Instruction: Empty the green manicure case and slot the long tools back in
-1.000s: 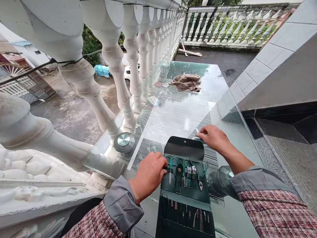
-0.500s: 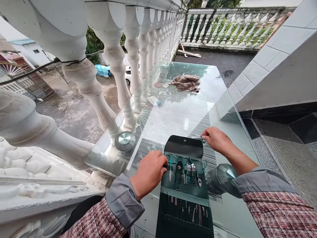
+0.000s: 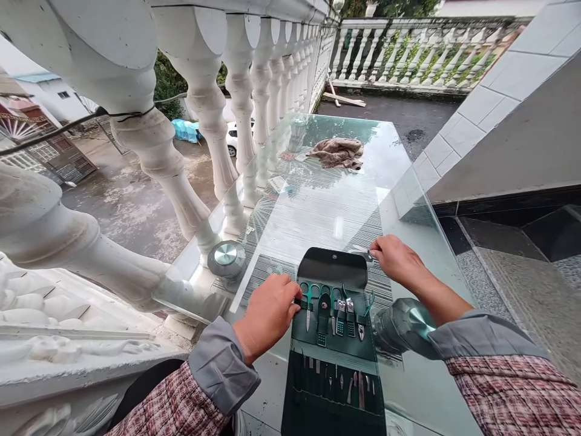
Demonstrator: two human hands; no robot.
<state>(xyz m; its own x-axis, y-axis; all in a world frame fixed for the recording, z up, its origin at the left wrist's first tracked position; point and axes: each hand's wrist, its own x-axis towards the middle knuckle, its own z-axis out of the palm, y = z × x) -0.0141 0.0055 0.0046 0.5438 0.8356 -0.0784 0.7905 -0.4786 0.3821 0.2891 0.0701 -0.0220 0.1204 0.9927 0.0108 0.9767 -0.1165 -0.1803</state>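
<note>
An open dark green manicure case (image 3: 334, 339) lies on the glass table (image 3: 327, 206) in front of me. It holds green-handled scissors, nail clippers and several small tools. My left hand (image 3: 267, 315) rests curled on the case's left edge, pressing it down beside the scissors. My right hand (image 3: 396, 260) is at the case's upper right corner, by the flap, with its fingers pinched on a small silvery tool (image 3: 363, 249) that lies low over the glass.
A brown cloth (image 3: 338, 151) lies at the table's far end. A round metal table fitting (image 3: 226, 259) sits at the left corner, another (image 3: 403, 327) under my right forearm. White balusters (image 3: 204, 115) run along the left. A tiled wall (image 3: 499, 121) stands on the right.
My right hand has moved slightly right and down to the flap's corner with the small tool. The left hand has stayed on the case. The camera has shifted a little.
</note>
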